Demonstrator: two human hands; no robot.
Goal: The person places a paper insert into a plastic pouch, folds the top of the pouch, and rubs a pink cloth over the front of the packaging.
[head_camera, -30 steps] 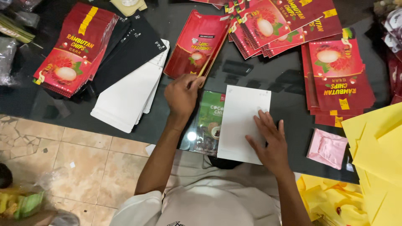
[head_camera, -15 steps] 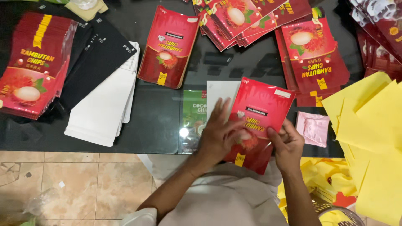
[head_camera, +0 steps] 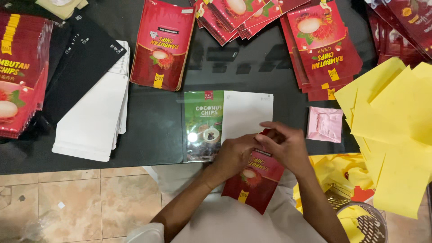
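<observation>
So both hands are bunched up at the top edge of a red snack pouch (head_camera: 253, 182), the kind with a fruit picture on the front. The left hand (head_camera: 234, 155) is curled over the upper left corner and the right hand (head_camera: 285, 146) pinches the upper right, fingers closed on the pouch mouth, fingertips of both hands nearly meeting. The pouch hangs tilted off the near edge of the black table (head_camera: 157, 121), its bottom end over the person's lap.

Just past the hands lies a white sheet (head_camera: 247, 112), flat on the table, and touching its left side is a green snack pouch (head_camera: 202, 123). Off to the right of the grip sits a small pink packet (head_camera: 324, 124), and further right a loose pile of yellow paper sheets (head_camera: 391, 135). Further up from the hands there's a single red pouch (head_camera: 163, 45) lying alone, with fanned stacks of the same red pouches (head_camera: 321, 49) up and to the right. Way left: a stack of white pouches (head_camera: 92, 123) with black ones (head_camera: 83, 63) on top, and another red stack (head_camera: 20, 72) at the edge.
</observation>
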